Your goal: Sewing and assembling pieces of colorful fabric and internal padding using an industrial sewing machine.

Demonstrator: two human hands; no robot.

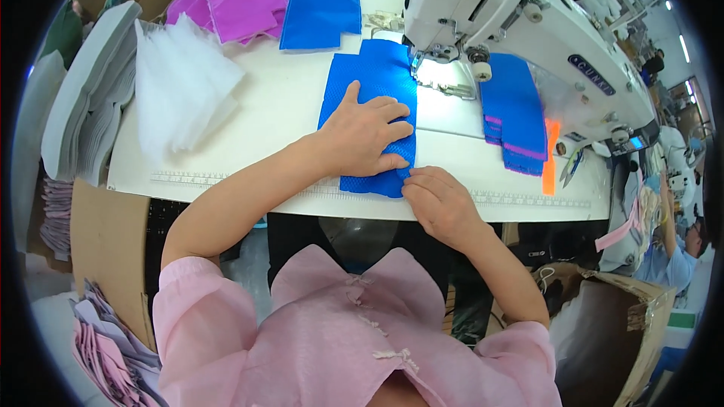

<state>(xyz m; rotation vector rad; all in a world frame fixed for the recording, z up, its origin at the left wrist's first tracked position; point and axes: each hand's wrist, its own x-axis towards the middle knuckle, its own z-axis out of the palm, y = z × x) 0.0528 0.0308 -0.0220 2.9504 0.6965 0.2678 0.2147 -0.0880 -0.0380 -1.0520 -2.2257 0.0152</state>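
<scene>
A blue fabric piece [343,79] lies on the white table, its far right edge at the needle area of the sewing machine [445,7]. My left hand [369,132] rests flat on the fabric with its fingers spread toward the right edge. At the near right corner, my right hand [441,203] has its fingers closed on the fabric's edge. The fingertips there are partly hidden. The machine's lamp lights the cloth beside the presser foot [417,66].
Blue pieces with purple edges [516,113] are stacked right of the needle, beside an orange strip [551,158] and thread snips [573,166]. Purple pieces [241,0], another blue piece [320,11] and white sheer material [185,83] lie left. A cardboard box [641,316] stands lower right.
</scene>
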